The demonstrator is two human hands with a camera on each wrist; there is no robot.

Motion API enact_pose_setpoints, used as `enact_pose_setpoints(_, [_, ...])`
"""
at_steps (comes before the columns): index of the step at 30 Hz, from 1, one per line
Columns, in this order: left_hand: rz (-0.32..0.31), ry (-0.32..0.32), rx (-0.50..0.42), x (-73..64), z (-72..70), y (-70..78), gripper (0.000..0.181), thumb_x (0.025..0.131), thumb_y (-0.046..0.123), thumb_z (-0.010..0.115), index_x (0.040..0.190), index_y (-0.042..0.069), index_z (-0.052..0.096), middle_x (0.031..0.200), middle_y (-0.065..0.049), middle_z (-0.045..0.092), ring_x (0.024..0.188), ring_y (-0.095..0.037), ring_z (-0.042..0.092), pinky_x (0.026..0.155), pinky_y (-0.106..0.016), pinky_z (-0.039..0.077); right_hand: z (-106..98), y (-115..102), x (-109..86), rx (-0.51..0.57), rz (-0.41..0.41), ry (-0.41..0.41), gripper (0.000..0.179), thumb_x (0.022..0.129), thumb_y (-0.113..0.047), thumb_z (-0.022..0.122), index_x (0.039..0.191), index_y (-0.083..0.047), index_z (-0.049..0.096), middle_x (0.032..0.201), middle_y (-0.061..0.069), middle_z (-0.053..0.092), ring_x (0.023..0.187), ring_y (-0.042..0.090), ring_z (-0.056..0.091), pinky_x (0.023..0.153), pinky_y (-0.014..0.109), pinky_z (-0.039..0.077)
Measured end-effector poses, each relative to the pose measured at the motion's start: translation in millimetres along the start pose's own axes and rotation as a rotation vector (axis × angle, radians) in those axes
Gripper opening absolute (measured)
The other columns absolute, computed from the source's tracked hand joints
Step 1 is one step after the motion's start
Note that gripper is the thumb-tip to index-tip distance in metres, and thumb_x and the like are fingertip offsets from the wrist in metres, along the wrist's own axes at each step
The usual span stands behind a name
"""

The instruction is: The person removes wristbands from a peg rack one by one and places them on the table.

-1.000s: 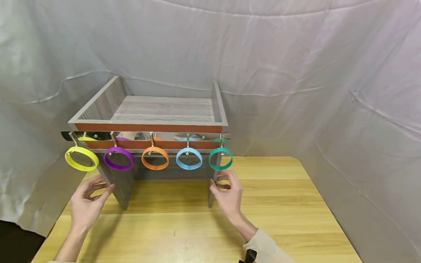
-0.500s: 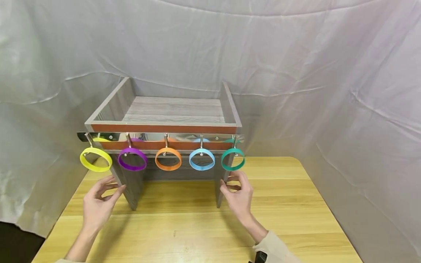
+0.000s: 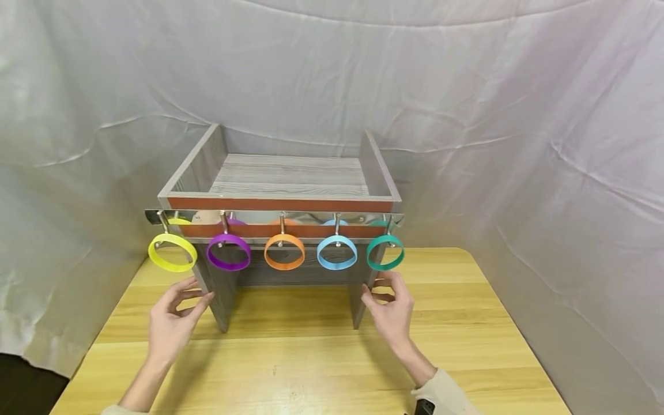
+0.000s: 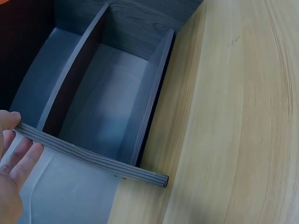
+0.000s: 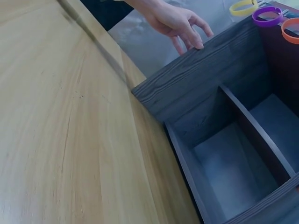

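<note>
A grey wood-grain shelf unit (image 3: 290, 176) stands on the table, its front crossed by a metal strip (image 3: 261, 217) with hooks. From the hooks hang a yellow ring (image 3: 173, 267), a purple ring (image 3: 229, 267), an orange ring (image 3: 284, 266), a light blue ring (image 3: 337, 266) and a green ring (image 3: 385, 267). My left hand (image 3: 171, 325) pinches the front edge of the left side panel between thumb and fingers, below the yellow ring. On the other side my right hand (image 3: 391, 314) grips the right panel's edge the same way, just under the green ring.
The wooden table (image 3: 321, 369) reaches forward and right of the shelf. Grey fabric sheeting (image 3: 467, 115) encloses the back and sides, close behind the unit. Inside, a divider board (image 4: 74, 67) shows in the left wrist view.
The shelf unit, with its rings, has shifted to the right across the table. Both hands have moved along with it, keeping their hold on the side panels.
</note>
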State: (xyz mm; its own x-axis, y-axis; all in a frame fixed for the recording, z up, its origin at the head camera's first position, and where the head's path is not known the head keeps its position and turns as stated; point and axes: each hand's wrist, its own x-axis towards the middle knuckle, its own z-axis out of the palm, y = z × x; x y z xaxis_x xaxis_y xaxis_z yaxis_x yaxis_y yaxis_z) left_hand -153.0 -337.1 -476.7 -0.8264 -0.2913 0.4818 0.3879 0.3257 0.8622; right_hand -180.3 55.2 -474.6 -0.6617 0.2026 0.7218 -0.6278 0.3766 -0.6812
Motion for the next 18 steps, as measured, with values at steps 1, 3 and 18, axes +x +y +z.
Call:
enact_pose_setpoints(1, [0.000,0.002,-0.008,0.0,0.7,0.2,0.042,0.083,-0.021,0.075,0.123,-0.010,0.067,0.107,0.031,0.069,0.089,0.012,0.070,0.069,-0.008,0.062,-0.4,0.0,0.3,-0.003,-0.002,0.001,0.039,0.076,0.019,0.077,0.110,0.002,0.070,0.100,0.018,0.071,0.086,0.006,0.069,0.063,0.020,0.067])
enact_pose_setpoints(3, [0.002,0.001,-0.026,-0.2,2.3,0.6,0.041,0.083,-0.021,0.075,0.123,-0.010,0.068,0.107,0.030,0.070,0.088,0.011,0.070,0.069,-0.009,0.062,-1.4,0.0,0.9,-0.008,-0.003,0.004,0.039,0.076,0.019,0.077,0.110,0.002,0.070,0.099,0.018,0.071,0.086,0.005,0.069,0.063,0.019,0.067])
enact_pose_setpoints(18, [0.001,-0.005,-0.052,-1.1,-0.7,-0.5,0.039,0.084,-0.019,0.076,0.121,-0.007,0.070,0.102,0.029,0.070,0.088,0.010,0.070,0.068,-0.010,0.063,1.6,-2.0,-0.9,-0.035,0.048,0.031,0.038,0.075,0.019,0.078,0.109,0.003,0.070,0.095,0.019,0.072,0.087,-0.002,0.068,0.064,0.015,0.065])
